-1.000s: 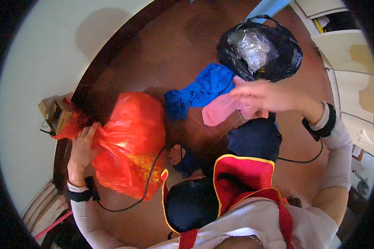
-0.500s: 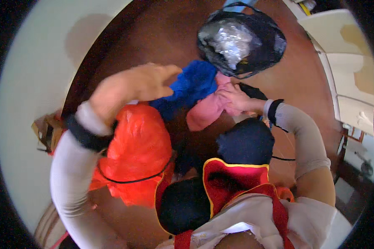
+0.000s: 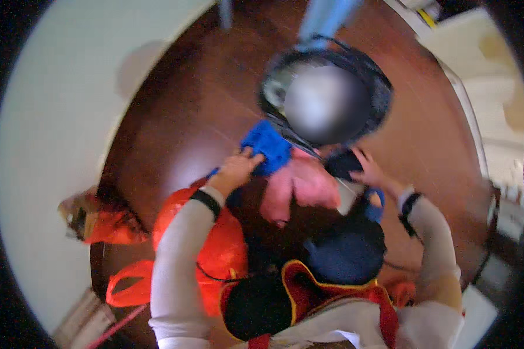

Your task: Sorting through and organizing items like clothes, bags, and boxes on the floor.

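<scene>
My left hand (image 3: 236,170) is closed on the left edge of a crumpled blue cloth (image 3: 268,150). Beside it lies a pink cloth (image 3: 311,181), spread in two lobes over the dark area between my knees. At the right, the fingers and thumb of my right hand (image 3: 372,174) bracket the end of a small black, soft-looking thing (image 3: 341,165); blur hides its exact kind. A flat white piece (image 3: 349,196) lies just below that hand. Beyond the cloths stands a black plastic bag (image 3: 381,96), wide at the mouth, its contents blurred.
A full orange-red plastic bag (image 3: 230,241) stands under my left forearm, with another red bag (image 3: 131,285) farther left. Small boxes and red wrapping (image 3: 108,224) sit by the pale wall. Something light blue (image 3: 329,20) rises behind the black bag on the brown floor (image 3: 198,116).
My left hand has come down and right onto the blue cloth. My right hand has left the pink cloth for the black thing. The view has shifted, so the cloths appear lower.
</scene>
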Demonstrator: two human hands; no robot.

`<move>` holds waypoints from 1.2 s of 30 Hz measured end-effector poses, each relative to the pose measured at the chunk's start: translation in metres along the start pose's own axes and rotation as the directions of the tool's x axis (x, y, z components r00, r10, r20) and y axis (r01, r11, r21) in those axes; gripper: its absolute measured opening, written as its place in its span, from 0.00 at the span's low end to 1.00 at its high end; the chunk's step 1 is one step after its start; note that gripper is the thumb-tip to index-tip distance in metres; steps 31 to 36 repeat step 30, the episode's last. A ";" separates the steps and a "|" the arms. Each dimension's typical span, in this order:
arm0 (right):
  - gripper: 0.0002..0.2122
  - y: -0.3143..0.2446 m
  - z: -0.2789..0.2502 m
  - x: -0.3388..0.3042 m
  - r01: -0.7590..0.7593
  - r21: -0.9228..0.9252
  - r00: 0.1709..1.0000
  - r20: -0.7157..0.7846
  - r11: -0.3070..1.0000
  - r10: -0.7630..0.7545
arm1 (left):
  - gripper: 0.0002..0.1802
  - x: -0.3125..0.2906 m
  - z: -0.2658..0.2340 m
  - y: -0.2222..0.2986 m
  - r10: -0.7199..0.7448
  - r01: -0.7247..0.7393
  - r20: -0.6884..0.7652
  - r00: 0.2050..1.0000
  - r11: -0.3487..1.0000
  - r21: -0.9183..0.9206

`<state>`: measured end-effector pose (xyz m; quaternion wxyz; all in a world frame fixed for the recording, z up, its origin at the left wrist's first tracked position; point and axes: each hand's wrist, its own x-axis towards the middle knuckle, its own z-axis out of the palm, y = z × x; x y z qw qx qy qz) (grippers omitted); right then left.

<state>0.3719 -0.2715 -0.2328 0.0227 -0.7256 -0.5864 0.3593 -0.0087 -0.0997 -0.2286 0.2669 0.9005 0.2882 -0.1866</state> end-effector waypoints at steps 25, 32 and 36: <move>0.30 -0.240 -0.014 0.112 -0.277 0.654 0.704 0.636 0.704 -0.315 | 0.31 -0.045 -0.098 -0.029 -0.616 -0.084 -0.421 0.665 0.499 -0.862; 0.36 -0.132 0.018 0.136 0.306 0.405 0.786 0.403 0.862 -0.468 | 0.41 -0.093 -0.064 -0.167 -0.868 -0.011 -0.137 0.478 0.149 -0.989; 0.36 -0.132 0.018 0.136 0.306 0.405 0.786 0.403 0.862 -0.468 | 0.41 -0.093 -0.064 -0.167 -0.868 -0.011 -0.137 0.478 0.149 -0.989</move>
